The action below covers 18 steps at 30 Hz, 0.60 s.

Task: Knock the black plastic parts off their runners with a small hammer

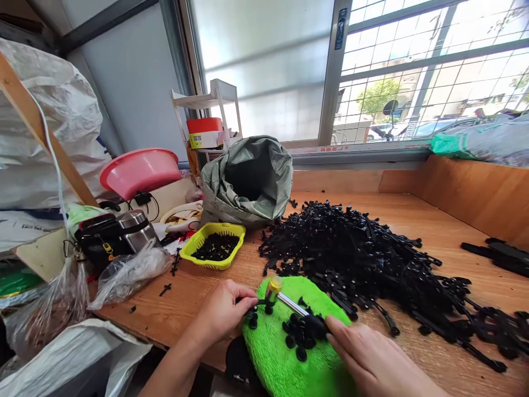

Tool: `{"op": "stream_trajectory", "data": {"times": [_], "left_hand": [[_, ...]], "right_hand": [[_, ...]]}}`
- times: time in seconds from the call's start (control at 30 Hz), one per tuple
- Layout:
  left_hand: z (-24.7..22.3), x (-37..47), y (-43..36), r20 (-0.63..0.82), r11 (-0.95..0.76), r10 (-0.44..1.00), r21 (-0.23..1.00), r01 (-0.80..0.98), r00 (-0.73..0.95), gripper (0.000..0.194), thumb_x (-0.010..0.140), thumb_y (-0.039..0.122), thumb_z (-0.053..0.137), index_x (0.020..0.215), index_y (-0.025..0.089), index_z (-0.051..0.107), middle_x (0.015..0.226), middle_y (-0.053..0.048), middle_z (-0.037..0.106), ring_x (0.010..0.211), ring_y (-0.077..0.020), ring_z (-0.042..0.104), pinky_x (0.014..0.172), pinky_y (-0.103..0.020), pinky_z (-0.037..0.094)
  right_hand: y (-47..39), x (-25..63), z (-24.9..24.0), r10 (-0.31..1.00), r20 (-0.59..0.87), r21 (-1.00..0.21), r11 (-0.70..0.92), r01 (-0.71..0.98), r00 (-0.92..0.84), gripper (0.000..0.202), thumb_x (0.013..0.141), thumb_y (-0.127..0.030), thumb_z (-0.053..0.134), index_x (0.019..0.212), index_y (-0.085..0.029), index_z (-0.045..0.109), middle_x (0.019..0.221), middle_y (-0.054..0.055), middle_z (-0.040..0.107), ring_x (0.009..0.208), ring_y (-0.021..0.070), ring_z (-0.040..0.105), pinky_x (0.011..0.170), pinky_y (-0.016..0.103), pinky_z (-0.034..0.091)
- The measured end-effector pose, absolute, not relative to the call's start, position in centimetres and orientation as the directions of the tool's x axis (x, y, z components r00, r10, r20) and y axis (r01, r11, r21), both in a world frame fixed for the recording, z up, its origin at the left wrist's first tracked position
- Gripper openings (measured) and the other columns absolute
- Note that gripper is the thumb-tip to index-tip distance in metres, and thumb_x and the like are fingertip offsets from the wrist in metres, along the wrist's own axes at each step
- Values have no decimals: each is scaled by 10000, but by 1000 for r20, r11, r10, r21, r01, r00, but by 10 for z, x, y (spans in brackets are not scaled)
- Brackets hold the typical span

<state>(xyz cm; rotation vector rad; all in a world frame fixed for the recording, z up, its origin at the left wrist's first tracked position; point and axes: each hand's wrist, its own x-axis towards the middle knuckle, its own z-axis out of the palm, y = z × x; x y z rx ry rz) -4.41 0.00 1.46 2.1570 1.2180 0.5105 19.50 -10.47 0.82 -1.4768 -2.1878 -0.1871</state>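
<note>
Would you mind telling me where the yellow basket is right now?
In the head view the yellow basket sits left of centre on the wooden table, just in front of the green woven sack and left of the pile of black plastic parts.

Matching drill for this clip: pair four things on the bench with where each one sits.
Things:
1. small hammer
2. yellow basket
3. pink basin
4. green sack

Places:
A. upper left, behind the black bag
B. over the green cloth, held in the right hand
C. by the window, mouth open
D. left of the black parts pile

Pairs: 1-B, 2-D, 3-A, 4-C
</note>
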Motion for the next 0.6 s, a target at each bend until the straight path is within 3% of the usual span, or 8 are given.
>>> {"op": "stream_trajectory", "data": {"times": [0.2,0.3,0.5,0.6], "left_hand": [[13,-45,3,16,-399,858,652,645,514,296,738,321,457,790,175,708,686,-10,680,612,-132,529,541,-203,322],[11,-47,4,27,-416,848,652,634,529,299,738,319,456,774,163,709,654,-14,671,588,-132,517,534,-204,317],[10,-47,3,60,-421,841,696,582,537,280,739,316,470,742,164,705,659,-11,668,594,-137,511,542,-203,326],[8,-49,-1,63,-342,873,784,518,483,295,743,328,474,649,147,687,604,-8,638,578,-130,495,539,-204,327]], "right_hand": [[-99,188,16,809,503,-133,420,898,-304,443,919,-292,128,805,-207,547,773,85,635,644,224,608,468,278,467],[-102,190,11,830,449,-116,422,899,-331,416,909,-268,162,785,-203,554,610,40,605,502,208,581,427,279,448],[-103,182,5,884,369,-144,360,922,-287,395,875,-246,159,785,-206,542,600,55,590,500,226,570,420,288,408],[-106,185,6,903,349,-180,329,927,-252,404,873,-271,187,804,-204,579,602,54,595,523,239,577,440,305,437]]}}
